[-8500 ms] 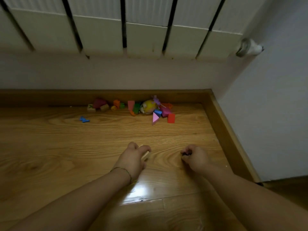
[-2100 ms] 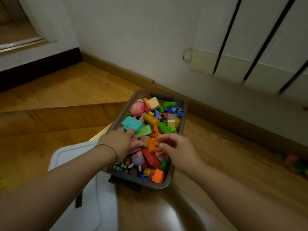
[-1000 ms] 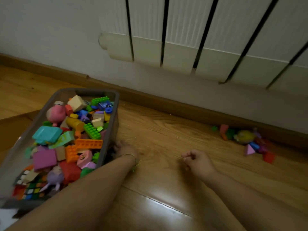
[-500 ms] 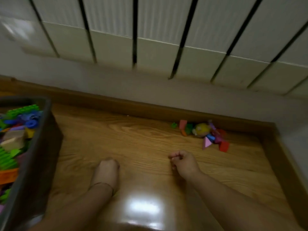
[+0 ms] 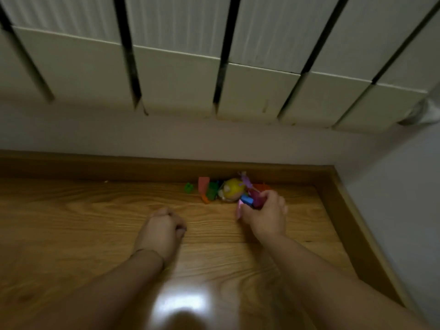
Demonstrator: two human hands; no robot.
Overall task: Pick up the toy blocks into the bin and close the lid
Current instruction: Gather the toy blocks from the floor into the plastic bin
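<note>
My right hand [image 5: 264, 217] grips toy blocks [image 5: 246, 200] from the cluster against the skirting board [image 5: 142, 167]. My left hand [image 5: 162, 232] rests curled, apparently empty. Others lie uncollected; the bin is out of view, so I judge collection unfinished.

Both forearms reach forward, the left hand [image 5: 162, 231] balled in a fist, the right hand [image 5: 267, 214] further ahead, gripping blocks [image 5: 247, 201].
</note>
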